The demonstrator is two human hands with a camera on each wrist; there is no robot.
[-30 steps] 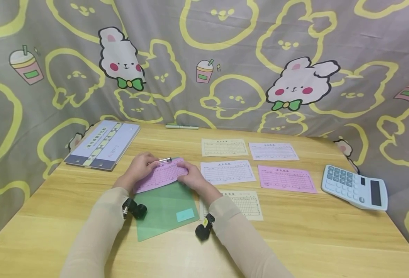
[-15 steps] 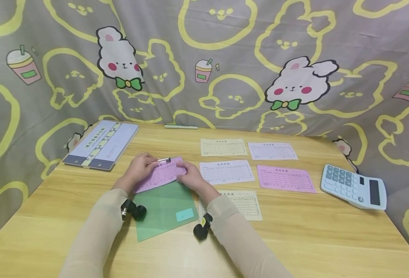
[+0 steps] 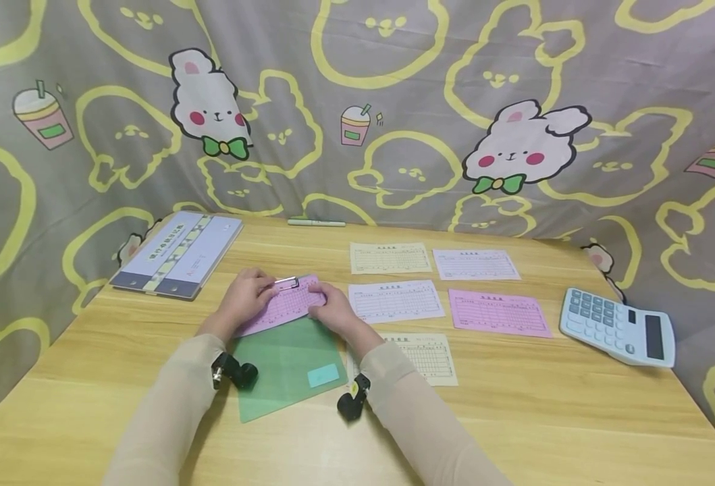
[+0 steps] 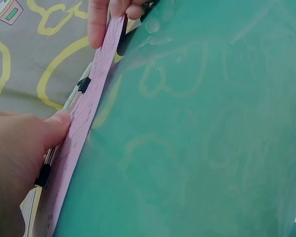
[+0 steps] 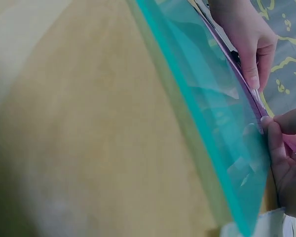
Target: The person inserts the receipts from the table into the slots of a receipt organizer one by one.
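A green clipboard [image 3: 287,368] with a small light-blue label lies slightly turned on the table, its glossy face filling much of the left wrist view. Across its top is a pink printed slip [image 3: 287,304]. My left hand [image 3: 244,298] pinches the board's metal clip [image 3: 286,283], with the thumb over it in the left wrist view; the clip has black ends. At the slip's right end, my right hand [image 3: 337,309] pinches the pink paper, thumb on top. In the right wrist view both hands meet along the board's edge; some fingertips are hidden behind it.
Right of the board lie printed slips: cream [image 3: 390,258], white [image 3: 476,264], another white [image 3: 396,301], pink [image 3: 499,313], and a cream one [image 3: 424,361] partly under my right forearm. A blue calculator [image 3: 618,327], a ledger book [image 3: 177,253] and a pen [image 3: 316,222] lie around.
The metal clip has tilted toward me and now shows as a wider silver frame over the pink slip's top edge. Both hands stay nearly in place.
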